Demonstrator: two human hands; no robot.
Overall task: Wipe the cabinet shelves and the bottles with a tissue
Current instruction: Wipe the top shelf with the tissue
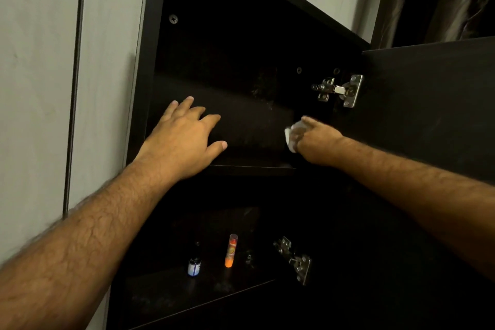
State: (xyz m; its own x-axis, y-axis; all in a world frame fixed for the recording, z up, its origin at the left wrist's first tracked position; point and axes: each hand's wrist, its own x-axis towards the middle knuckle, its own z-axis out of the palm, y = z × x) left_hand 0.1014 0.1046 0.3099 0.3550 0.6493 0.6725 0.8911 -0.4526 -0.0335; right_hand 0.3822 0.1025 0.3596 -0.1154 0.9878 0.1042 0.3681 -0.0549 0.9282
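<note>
Inside a dark open cabinet (pixel 160 35), your left hand (pixel 184 139) rests flat on the upper shelf (pixel 251 126) while your right hand (pixel 316 142) pinches a white tissue (pixel 290 134) at its right end.

Cabinet shelf (pixel 249 126): dark wood-look board, matt, w/ faint dusty smudges. Door (pixel 428 104) same matt dark finish. Hinges (pixel 338 90): shiny metal, glossy; screw (pixel 173 19) at 11 o'clock dull metal. Tissue (pixel 292 133): white paper, crumpled, soft. Orange tube (pixel 231 250): glossy clear plastic. Small dark bottle (pixel 194 262) w/ paper label. Wall panels (pixel 37 88): pale, smooth, matt.
</note>
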